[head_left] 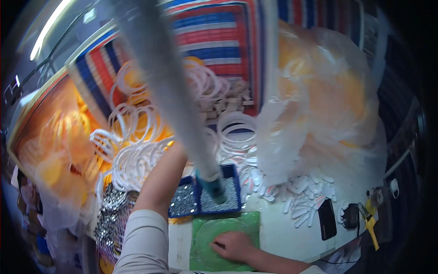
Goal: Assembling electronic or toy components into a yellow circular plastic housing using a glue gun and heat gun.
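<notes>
My left forearm (157,187) reaches forward over a pile of white plastic rings (132,166). A blurred grey-white tube with a teal tip (214,188) hangs in front of my left hand and hides its fingers. The tip stands over a blue tray (238,194) of small silvery metal parts. On a green mat (203,233) near the table's front edge rests my right hand (235,245), its fingers curled closed. A small dark spot shows at those fingers; what it is I cannot make out.
Clear plastic bags with yellow-orange contents stand at left (59,169) and right (319,100). Shiny metal parts (112,205) lie left of my arm. White flat pieces (303,198), a black phone (326,219) and a yellow tool (372,228) lie at right.
</notes>
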`<state>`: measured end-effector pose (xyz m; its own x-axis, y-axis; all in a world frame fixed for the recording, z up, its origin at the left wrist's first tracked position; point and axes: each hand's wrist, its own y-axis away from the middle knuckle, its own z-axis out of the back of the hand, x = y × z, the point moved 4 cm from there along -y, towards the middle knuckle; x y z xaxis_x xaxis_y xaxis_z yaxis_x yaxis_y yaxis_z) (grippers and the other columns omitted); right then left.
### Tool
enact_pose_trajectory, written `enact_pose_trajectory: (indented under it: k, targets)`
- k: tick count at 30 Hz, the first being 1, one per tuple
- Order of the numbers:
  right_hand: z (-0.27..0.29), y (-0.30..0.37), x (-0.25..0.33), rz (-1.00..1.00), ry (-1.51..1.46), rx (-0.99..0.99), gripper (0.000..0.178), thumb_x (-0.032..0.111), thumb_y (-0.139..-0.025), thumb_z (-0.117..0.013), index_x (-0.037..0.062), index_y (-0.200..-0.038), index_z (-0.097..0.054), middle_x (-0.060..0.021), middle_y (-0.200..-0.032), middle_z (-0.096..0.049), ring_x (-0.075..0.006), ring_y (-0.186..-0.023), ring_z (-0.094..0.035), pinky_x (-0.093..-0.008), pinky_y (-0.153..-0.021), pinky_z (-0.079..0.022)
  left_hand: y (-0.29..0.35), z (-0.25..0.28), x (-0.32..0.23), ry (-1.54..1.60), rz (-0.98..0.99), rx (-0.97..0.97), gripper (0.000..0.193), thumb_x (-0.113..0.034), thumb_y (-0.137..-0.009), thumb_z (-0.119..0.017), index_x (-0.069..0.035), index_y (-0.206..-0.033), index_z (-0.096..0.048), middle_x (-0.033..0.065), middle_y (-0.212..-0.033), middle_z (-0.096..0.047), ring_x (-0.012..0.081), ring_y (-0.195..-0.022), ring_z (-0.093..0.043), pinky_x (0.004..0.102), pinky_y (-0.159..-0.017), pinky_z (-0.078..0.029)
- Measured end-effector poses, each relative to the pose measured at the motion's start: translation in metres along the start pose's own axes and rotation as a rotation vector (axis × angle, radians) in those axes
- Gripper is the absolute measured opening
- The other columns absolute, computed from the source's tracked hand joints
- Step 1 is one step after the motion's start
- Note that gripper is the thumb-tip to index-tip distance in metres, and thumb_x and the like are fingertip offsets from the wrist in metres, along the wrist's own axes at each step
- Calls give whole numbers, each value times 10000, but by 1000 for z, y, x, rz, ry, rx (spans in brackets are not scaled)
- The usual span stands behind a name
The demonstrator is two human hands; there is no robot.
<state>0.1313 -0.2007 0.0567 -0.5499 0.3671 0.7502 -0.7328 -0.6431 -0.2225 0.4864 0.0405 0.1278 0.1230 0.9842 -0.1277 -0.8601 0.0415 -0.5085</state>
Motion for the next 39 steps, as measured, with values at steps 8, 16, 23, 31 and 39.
enact_pose_trajectory:
  k: [8, 16, 23, 31, 39]
  targets:
    - [9, 6, -10, -31, -48, -53, 295, 372, -967, -673, 125, -806, -698, -64, -778, -696, -309, -708, -690, -433, -635, -552, -19, -14, -13, -245, 222, 319, 402, -212, -879, -634, -104, -1267, -648, 178, -1200, -753, 354, -1142, -719, 665, -993, -449]
    - [14, 10, -4, 19, -160, -115, 266, 339, -955, -674, 104, -830, -680, -103, -780, -693, -336, -737, -694, -466, -651, -548, -51, 156, 19, 433, 208, -74, 447, -190, -936, -706, -13, -1333, -600, 140, -993, -706, 217, -921, -698, 357, -838, -555]
    - [12, 10, -15, -17, -134, -96, 218, 262, -938, -716, 62, -851, -717, -126, -812, -711, -323, -709, -691, -420, -629, -540, 87, 258, 5, 506, -185, -198, 220, -45, -969, -675, 7, -1182, -667, 137, -1044, -713, 189, -1004, -682, 362, -894, -522]
    - [14, 14, -17, -264, -654, -159, 339, 329, -1056, -606, 7, -1036, -711, -65, -765, -658, -128, -686, -614, -318, -620, -491, 355, 272, -52, 228, -253, -281, 155, 7, -855, -717, -71, -984, -681, 89, -950, -681, 316, -889, -664, 449, -823, -489]
    - [46, 6, -12, -537, -733, 16, 415, 265, -1080, -505, -23, -1368, -587, -20, -1002, -693, -67, -794, -623, -220, -691, -490, 432, 213, -115, 355, -409, 18, 200, -105, -791, -725, -154, -975, -785, -25, -958, -702, 166, -909, -665, 375, -858, -480]
